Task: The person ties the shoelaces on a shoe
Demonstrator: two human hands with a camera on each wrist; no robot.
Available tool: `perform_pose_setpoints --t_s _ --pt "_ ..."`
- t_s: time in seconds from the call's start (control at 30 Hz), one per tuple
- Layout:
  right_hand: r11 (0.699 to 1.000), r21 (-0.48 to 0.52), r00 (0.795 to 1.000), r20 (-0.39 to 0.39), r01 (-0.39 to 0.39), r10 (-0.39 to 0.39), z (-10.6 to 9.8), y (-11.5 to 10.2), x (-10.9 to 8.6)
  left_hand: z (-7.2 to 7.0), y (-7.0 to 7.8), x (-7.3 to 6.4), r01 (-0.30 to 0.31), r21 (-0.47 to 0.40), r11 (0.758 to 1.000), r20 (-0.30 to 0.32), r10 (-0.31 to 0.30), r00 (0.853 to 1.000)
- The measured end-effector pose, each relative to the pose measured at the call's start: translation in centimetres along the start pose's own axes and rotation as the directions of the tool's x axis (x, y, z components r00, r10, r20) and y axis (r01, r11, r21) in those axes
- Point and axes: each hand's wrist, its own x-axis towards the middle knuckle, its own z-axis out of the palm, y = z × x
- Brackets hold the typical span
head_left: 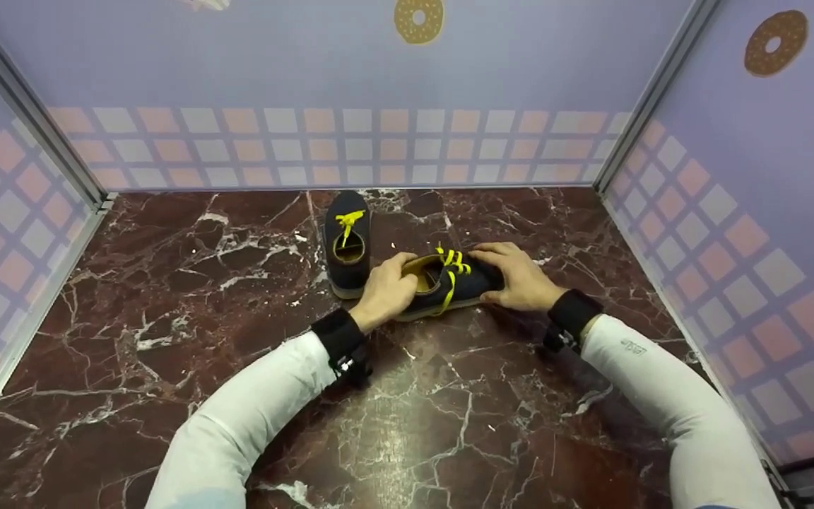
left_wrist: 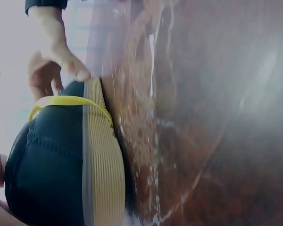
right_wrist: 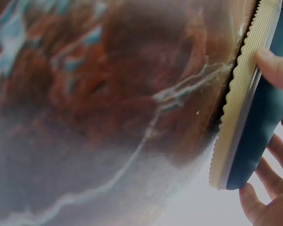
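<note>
A dark shoe (head_left: 478,283) stands sole down near the centre of a marbled table (head_left: 131,297), held at both ends by a person in white sleeves (head_left: 258,396), a grip that appears meant to keep it upright and stop it from swivelling. At its 9 o'clock end, the left hand (head_left: 388,288) grips the heel, thumb by the opening, the far fingertips hidden; at 3 o'clock, the right hand (head_left: 526,279) holds the toe between a thumb on the near sole edge and fingers spread along the far side. The toe points just short of 3 o'clock, the long axis running nearly crosswise before the person, yellow laces (head_left: 462,268) trailing toward 6 o'clock. Its apparent mate, a second shoe (head_left: 338,272), sits at 10 o'clock, unheld, toe to 12.
</note>
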Motion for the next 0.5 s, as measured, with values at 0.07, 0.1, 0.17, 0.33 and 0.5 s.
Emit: perform_pose_setpoints --t_s 0.07,0.1,0.17,0.33,0.5 --pt "1.000 -0.005 1.000 -0.016 -0.001 0.001 0.1 -0.1 0.1 0.6 -0.4 0.1 -0.007 0.004 1.000 0.028 0.006 1.000" --pt "1.000 -0.007 1.000 -0.025 -0.009 0.009 0.2 -0.1 0.1 0.9 -0.5 0.0 -0.016 0.009 1.000 0.039 0.016 0.999" --pt "0.999 -0.004 0.998 -0.042 -0.041 0.041 0.4 -0.2 0.1 1.2 -0.3 -0.4 -0.027 0.004 1.000 0.067 0.026 0.997" --pt "0.988 0.061 0.986 -0.081 -0.143 0.148 0.9 -0.4 0.3 0.7 2.0 -2.2 -0.021 -0.061 0.998 0.128 0.029 0.991" --pt "0.978 0.107 0.975 -0.118 -0.178 0.190 1.4 -0.7 0.6 0.6 2.8 -3.0 0.001 -0.078 0.997 0.151 0.011 0.988"
